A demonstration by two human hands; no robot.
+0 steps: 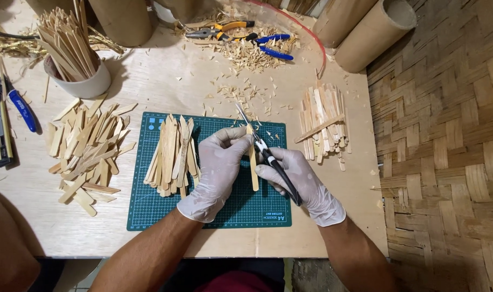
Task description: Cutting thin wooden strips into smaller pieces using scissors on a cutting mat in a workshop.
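Both my hands wear pale gloves over a dark green cutting mat (149, 211). My left hand (217, 170) pinches a thin wooden stick (253, 173) that lies lengthwise on the mat. My right hand (300, 181) grips a black-handled craft knife (271, 162), its metal blade pointing up past the stick's far tip. A heap of shaped sticks (173, 157) lies on the mat just left of my left hand.
Loose cut sticks (87, 146) spread left of the mat; another stack (323, 121) lies to the right. A white cup of sticks (73, 59) stands at the back left. Pliers and shavings (241, 40) sit at the back. Cardboard tubes (373, 32) lean at the right.
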